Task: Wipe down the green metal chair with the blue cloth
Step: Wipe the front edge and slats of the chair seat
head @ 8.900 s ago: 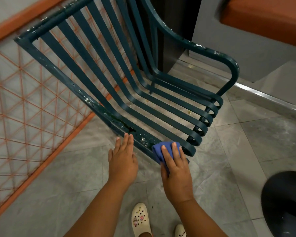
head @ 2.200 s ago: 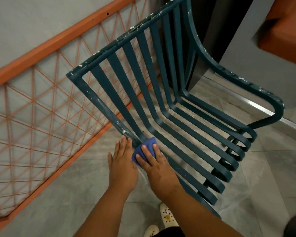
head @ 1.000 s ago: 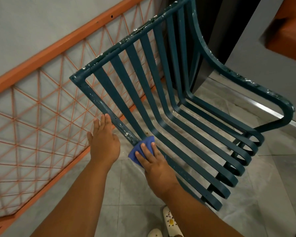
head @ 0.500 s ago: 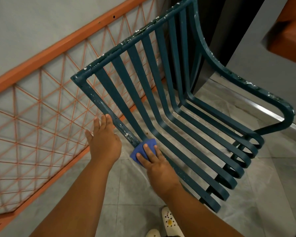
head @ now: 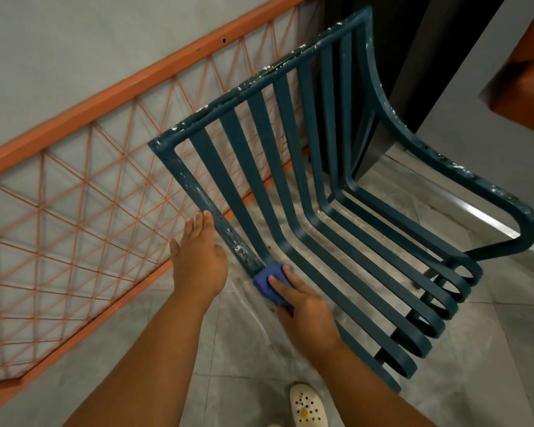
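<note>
The green metal chair (head: 305, 186) with slatted back and seat fills the middle of the view, its frame flecked with white. My right hand (head: 305, 309) presses the bunched blue cloth (head: 267, 278) onto the near side rail where back and seat meet. My left hand (head: 198, 257) rests flat against the outer side of that rail, just left of the cloth, fingers straight and together. It holds nothing.
An orange railing (head: 111, 97) with orange mesh runs along the left, close behind the chair. A dark door frame and grey wall stand behind on the right. Grey floor tiles (head: 490, 349) lie below, with my white shoe (head: 305, 408) at the bottom.
The cloth and my right hand have stayed near the rail's bend, shifting only slightly. My left hand moved up the rail from beside the cloth and stays there.
</note>
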The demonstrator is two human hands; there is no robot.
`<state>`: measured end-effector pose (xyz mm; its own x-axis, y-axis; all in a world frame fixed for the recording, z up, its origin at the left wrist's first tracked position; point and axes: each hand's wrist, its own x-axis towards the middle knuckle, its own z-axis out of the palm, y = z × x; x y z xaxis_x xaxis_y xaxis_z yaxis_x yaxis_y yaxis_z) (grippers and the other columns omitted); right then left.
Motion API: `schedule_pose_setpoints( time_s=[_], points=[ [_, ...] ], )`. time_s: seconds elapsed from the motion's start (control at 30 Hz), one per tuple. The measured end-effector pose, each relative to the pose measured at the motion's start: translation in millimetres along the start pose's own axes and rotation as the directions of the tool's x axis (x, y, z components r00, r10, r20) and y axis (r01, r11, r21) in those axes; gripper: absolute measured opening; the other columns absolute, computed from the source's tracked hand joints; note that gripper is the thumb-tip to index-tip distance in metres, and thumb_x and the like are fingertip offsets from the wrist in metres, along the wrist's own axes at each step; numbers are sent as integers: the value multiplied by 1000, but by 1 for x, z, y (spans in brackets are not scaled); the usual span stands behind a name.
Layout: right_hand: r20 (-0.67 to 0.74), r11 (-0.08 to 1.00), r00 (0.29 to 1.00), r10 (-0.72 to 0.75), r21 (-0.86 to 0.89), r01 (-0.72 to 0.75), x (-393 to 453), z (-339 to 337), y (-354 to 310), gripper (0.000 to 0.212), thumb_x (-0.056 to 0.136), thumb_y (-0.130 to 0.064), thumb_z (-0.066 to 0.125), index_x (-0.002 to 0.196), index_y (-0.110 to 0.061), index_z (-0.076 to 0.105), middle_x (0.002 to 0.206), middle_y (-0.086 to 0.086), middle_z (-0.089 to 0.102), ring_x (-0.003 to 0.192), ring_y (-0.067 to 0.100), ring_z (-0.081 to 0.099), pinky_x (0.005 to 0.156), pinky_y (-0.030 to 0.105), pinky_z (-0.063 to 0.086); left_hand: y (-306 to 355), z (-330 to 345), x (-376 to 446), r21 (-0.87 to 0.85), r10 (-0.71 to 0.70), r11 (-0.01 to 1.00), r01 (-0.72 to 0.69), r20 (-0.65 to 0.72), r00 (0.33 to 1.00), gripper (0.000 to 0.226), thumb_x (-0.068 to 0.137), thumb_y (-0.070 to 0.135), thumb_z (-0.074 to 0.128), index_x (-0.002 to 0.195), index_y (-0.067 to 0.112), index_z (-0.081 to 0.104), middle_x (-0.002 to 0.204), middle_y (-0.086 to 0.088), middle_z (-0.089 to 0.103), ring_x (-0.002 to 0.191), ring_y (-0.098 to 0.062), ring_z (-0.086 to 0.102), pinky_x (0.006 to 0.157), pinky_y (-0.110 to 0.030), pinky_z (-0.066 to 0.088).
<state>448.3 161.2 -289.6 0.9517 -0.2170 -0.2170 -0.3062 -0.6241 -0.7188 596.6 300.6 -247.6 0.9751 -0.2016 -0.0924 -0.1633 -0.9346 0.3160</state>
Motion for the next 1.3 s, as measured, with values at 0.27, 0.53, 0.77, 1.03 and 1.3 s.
schedule_pose_setpoints(
  time_s=[0.27, 0.53, 0.77, 1.03, 1.3],
  points=[
    [-1, 970, 970, -242, -11, 242, 60, 25, -48, 58, 101, -24, 41, 148, -37, 10, 156, -12, -12, 146, 21, -8, 117, 34, 13, -3, -5, -2, -398, -62, 917, 34, -57, 996, 56, 97, 9, 37, 148, 27, 25, 148, -1, 40, 129, -20, 45, 96, -22, 34],
    [183, 909, 980, -83, -389, 150, 20, 30, -4, 67, 100, -20, 43, 149, -39, 2, 155, -9, -20, 146, 27, -6, 112, 41, 33, -7, -3, 1, -324, -27, 946, 9, -52, 998, 57, 96, 10, 37, 149, 26, 22, 150, -1, 36, 133, -22, 39, 106, -29, 33],
    [92, 922, 982, -165, -339, 187, 56, 39, -50, 69, 99, -12, 42, 150, -33, -1, 158, -3, -15, 144, 32, -16, 118, 43, 18, -4, -2, 1, -299, -41, 954, 30, -30, 999, 57, 97, 11, 37, 149, 24, 21, 151, -3, 35, 136, -24, 36, 109, -39, 35],
    [240, 828, 956, -168, -492, 269, 0, 21, 7, 69, 88, -13, 62, 146, -27, 28, 159, 4, 10, 144, 38, 11, 110, 47, 35, -5, -1, -2, -312, -33, 949, 31, 2, 999, 58, 98, 14, 36, 150, 29, 16, 150, -3, 37, 135, -28, 37, 108, -47, 36],
    [98, 887, 978, -184, -411, 208, 58, 35, -36, 72, 95, -8, 50, 150, -33, 10, 160, -1, -9, 146, 35, 0, 116, 48, 19, -3, -2, 2, -383, -85, 920, 77, -4, 996, 72, 95, 10, 41, 149, 36, 2, 75, 27, 35, 60, 4, 45, 51, -11, 36]
  ],
)
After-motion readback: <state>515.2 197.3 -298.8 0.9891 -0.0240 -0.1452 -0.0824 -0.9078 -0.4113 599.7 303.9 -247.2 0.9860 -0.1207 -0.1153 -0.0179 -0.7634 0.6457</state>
